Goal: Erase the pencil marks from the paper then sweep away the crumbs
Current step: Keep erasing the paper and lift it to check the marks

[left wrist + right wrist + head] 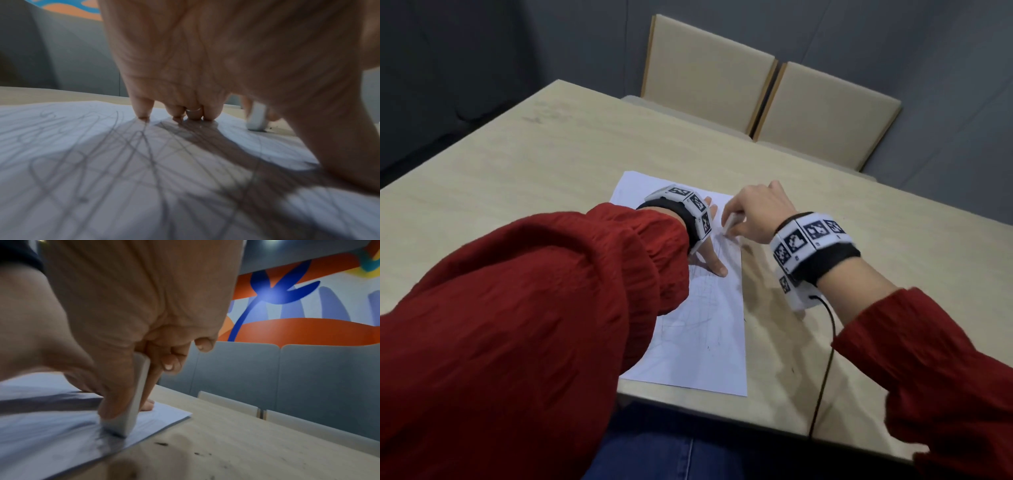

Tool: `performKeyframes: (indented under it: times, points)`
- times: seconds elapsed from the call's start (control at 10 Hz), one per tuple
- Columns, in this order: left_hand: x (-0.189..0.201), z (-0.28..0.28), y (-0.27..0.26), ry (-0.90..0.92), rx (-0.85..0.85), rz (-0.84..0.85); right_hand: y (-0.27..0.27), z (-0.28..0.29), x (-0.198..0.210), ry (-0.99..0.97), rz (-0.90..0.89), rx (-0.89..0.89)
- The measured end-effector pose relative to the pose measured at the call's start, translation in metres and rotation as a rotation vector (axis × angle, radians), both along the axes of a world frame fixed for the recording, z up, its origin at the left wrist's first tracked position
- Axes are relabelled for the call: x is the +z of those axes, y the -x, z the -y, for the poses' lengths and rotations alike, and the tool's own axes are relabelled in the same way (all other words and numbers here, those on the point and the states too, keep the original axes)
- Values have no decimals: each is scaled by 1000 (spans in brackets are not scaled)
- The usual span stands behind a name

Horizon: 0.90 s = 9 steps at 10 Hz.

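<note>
Paper [702, 342] lies on the light wooden table [517, 171], a white sheet running from the centre of the head view down toward the lower centre, its near edge close to the table's edge. Grey pencil marks [127, 162] cross much of the sheet, looping and overlapping across the lower half of the left wrist view.

The left hand [709, 251] is spread flat on the upper part of the paper, its straight fingertips [141, 112] pressing down on the sheet and the thumb angled toward the lower right of that view. A ring [193, 110] sits on one finger.

The right hand [755, 212], just right of centre in the head view, pinches a white eraser [135, 395] between thumb and fingers, with the other fingers curled in. The eraser stands nearly upright, its lower end touching the paper close to the sheet's right edge, where the right wrist view shows a dark smudge beneath it.

Dark eraser crumbs [202, 453] are scattered on the bare table just beside the paper's edge, in the lower centre of the right wrist view.

Both arms wear red sleeves [534, 325] and wrist bands with black and white markers. Two beige chairs [767, 89] stand at the table's far side, in the upper centre of the head view.
</note>
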State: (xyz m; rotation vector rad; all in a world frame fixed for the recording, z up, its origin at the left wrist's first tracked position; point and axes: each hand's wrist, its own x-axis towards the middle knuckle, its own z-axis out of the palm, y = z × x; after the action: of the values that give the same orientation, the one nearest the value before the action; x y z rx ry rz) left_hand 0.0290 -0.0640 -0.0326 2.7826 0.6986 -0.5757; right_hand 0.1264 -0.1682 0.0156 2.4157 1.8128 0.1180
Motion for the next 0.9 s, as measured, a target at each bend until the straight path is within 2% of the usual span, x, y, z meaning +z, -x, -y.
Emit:
performKeyframes:
  times: [0.1,0.3,0.5,0.6,0.7,0.8,0.9]
  points:
    - [4,3,1,-53,-21,1,-2,11,8,124,-6,42]
    - [16,6,4,-28,10,-20,-8,-26,-1,-112,-45,-98]
    - [7,5,1,-108,-41,33,-3,6,1,44,31,-14]
    - [7,4,1,-103,-38,30,-5,3,7,46,-10,-23]
    - [12,7,4,-74,-34,21,-10,-19,6,-80,-38,-88]
    - [13,9,3,-97,-41,25,-8,-27,1,-69,-30,-112]
    - [8,7,1,-121,-46,13,-3,-9,1,-20,34,-69]
